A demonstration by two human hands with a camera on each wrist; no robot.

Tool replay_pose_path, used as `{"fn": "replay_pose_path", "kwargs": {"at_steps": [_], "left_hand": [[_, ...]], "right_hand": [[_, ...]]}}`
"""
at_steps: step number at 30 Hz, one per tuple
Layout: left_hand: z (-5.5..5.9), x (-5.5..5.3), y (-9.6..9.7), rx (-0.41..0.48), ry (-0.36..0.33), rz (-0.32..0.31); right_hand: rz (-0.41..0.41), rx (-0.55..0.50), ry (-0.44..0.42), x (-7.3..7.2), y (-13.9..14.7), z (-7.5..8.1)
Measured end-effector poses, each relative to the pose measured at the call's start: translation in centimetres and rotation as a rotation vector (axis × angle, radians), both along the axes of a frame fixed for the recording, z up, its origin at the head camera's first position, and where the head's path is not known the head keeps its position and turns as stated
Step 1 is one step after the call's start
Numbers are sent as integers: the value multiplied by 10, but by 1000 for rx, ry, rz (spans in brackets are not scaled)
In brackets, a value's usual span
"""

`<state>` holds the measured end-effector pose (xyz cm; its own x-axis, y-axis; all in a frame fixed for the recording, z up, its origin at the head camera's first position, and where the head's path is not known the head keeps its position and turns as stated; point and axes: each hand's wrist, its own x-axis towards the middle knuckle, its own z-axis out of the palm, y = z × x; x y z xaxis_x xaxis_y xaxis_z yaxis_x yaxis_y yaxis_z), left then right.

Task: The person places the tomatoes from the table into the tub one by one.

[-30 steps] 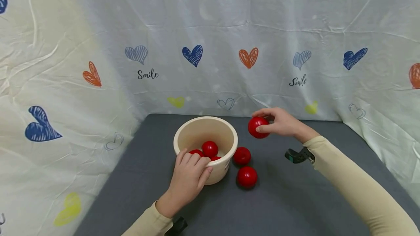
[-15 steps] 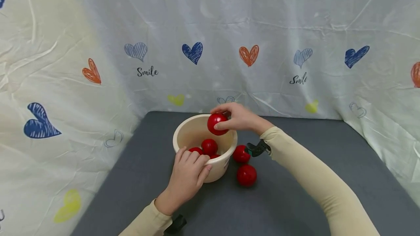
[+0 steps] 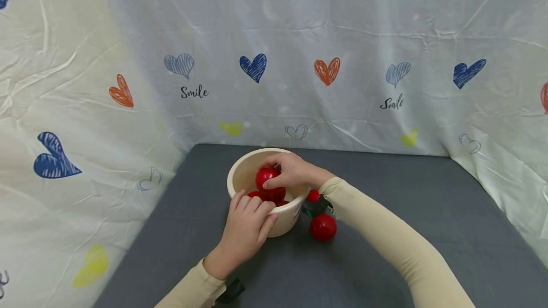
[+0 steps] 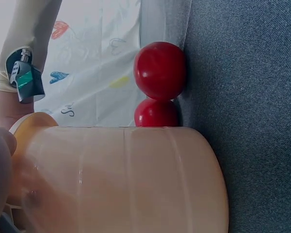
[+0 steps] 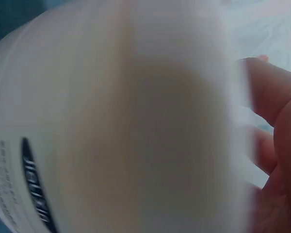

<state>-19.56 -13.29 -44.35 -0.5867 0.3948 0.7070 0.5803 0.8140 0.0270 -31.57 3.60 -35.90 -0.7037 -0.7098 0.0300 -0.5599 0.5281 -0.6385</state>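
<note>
My right hand (image 3: 291, 170) reaches into a cream plastic bucket (image 3: 280, 225) and holds a shiny red ball (image 3: 266, 179) between thumb and fingers. Below that ball, several more red balls lie in the bucket, partly hidden by it and by the near rim. At the near rim my left hand (image 3: 244, 227) grips the bucket, fingers over the edge and thumb outside. The left wrist view shows the bucket's side wall (image 4: 126, 179) close up. In the right wrist view a blurred bucket wall (image 5: 111, 121) hides the held ball.
Two red balls sit on the grey tabletop (image 3: 180, 232) right of the bucket: the nearer one (image 3: 323, 227) in full view, the farther one (image 3: 314, 196) partly behind the right wrist strap. A heart-printed curtain (image 3: 364, 37) hangs behind and beside the table.
My right hand has carried the red ball leftward from the right of the bucket, over the rim and down inside. The left hand has kept its place on the rim.
</note>
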Motion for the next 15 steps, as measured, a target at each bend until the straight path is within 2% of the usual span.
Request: {"fn": "replay_pose_path", "kwargs": {"at_steps": [7, 15], "left_hand": [[-2, -1, -1, 2, 30, -24], [-3, -2, 1, 7, 42, -23]], "right_hand": [[-8, 84, 33, 2, -3, -9], [-14, 125, 84, 1, -5, -12]]}}
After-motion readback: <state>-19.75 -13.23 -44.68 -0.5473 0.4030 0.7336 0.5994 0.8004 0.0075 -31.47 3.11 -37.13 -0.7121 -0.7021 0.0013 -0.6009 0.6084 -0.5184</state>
